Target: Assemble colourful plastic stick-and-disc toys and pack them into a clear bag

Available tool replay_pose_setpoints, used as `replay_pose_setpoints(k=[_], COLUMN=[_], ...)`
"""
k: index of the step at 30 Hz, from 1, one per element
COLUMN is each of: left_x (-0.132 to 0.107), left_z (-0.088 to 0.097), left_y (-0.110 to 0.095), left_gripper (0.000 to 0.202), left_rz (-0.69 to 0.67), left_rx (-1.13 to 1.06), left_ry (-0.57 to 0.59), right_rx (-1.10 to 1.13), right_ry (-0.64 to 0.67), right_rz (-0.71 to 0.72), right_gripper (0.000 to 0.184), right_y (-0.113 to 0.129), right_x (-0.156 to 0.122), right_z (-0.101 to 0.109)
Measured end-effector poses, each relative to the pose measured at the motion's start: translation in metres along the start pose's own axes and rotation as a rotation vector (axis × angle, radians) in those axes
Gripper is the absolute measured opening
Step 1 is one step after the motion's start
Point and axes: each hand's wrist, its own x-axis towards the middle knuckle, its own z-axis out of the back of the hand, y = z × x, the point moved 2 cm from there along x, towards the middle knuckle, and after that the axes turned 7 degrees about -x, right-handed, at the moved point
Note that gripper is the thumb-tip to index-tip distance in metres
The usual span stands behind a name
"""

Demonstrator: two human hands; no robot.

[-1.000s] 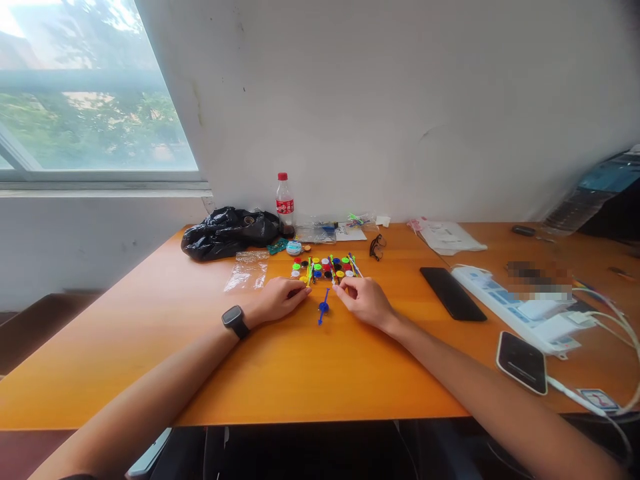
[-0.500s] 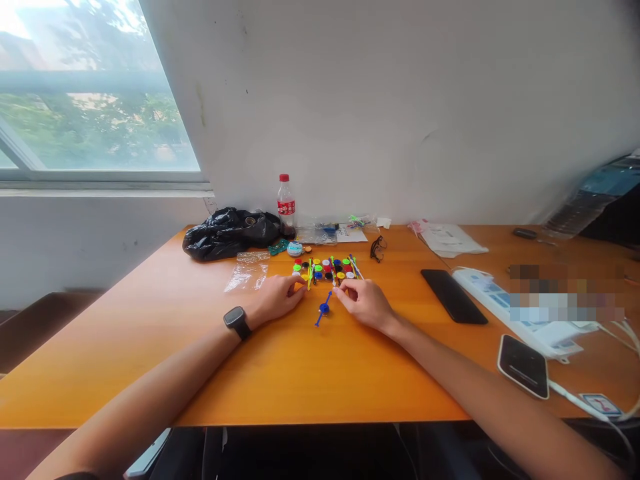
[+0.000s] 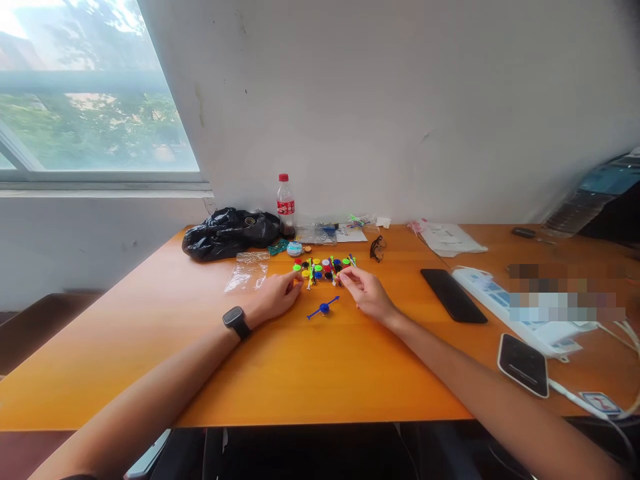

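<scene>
My left hand rests on the table with loosely curled fingers, its tips just left of the coloured discs. Nothing shows in it. My right hand is at the right front of the discs with thumb and forefinger brought together. What its fingertips hold, if anything, is too small to make out. Rows of small round plastic discs in several colours lie between and beyond my hands, with thin coloured arrow-shaped sticks across them. Nearer to me, between my hands, a blue arrow spinner sits on a small round base.
Behind the discs are a round tin, a cola bottle, a black plastic bag and glasses. A clear plastic bag lies left. Right are a black phone, a power strip and a charging device.
The blue arrow has turned clockwise to a flatter slant. My right hand has drawn away from it, its fingertips up to the discs. My left hand has shifted slightly left.
</scene>
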Motion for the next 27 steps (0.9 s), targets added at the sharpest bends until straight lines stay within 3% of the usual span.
replay_pose_setpoints(k=[3,6,10,19,27], left_x=[0.000,0.000,0.000,0.000,-0.001], left_z=[0.000,0.000,-0.001,0.000,0.002], left_y=[0.001,0.001,0.001,0.000,-0.004], left_gripper=[0.028,0.026,0.025,0.023,0.021], left_rz=[-0.004,-0.012,-0.017,-0.032,-0.046], left_rx=[-0.011,-0.007,0.001,-0.015,-0.024], left_ry=[-0.013,-0.011,-0.004,0.018,0.052], right_rx=[0.093,0.093,0.062,-0.256,-0.336], right_ry=[0.029,-0.083,-0.145,-0.058,-0.029], right_rz=[-0.109,-0.127,-0.056,0.123,0.139], right_gripper=[0.061,0.073,0.072,0.056,0.055], right_y=[-0.006,-0.006,-0.003,0.002,0.006], right_x=[0.002,0.002,0.002,-0.006,-0.008], right_z=[0.001,0.006,0.009,0.000,0.001])
